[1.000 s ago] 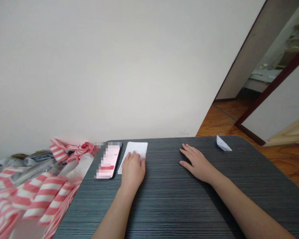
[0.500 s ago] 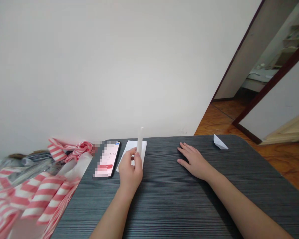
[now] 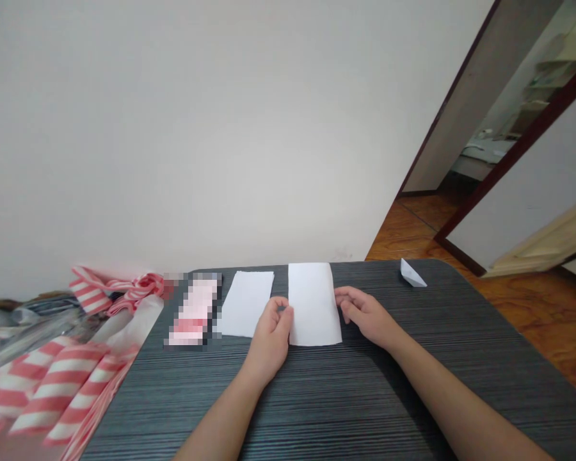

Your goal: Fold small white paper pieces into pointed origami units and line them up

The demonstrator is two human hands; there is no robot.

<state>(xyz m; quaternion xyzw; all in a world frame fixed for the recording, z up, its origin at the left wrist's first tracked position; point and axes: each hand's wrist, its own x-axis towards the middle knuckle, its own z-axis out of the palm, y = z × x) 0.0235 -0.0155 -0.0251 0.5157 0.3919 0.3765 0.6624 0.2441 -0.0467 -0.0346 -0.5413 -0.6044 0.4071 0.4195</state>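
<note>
A blank white sheet of paper (image 3: 313, 304) faces me over the dark table, its long sides running away from me. My left hand (image 3: 272, 333) pinches its left edge between thumb and fingers. At the right edge is my right hand (image 3: 368, 317), fingers loosely bent and thumb apart from them. Its fingertips come right up to the sheet, and I cannot tell if they touch it. To the left of the held sheet lies a stack of white paper (image 3: 247, 301), its lower right corner partly behind my left hand.
A phone (image 3: 194, 310), partly blurred out, lies left of the stack. Toward the table's far right corner sits a small folded paper boat (image 3: 413, 274). Red-and-white striped cloth (image 3: 72, 378) is heaped beyond the table's left side. A white wall (image 3: 269, 128) rises behind the table (image 3: 317, 403).
My left hand has moved right with the sheet, which was edge-on and now shows its broad face. My right hand has gone from lying flat to bent fingers at the sheet's right edge.
</note>
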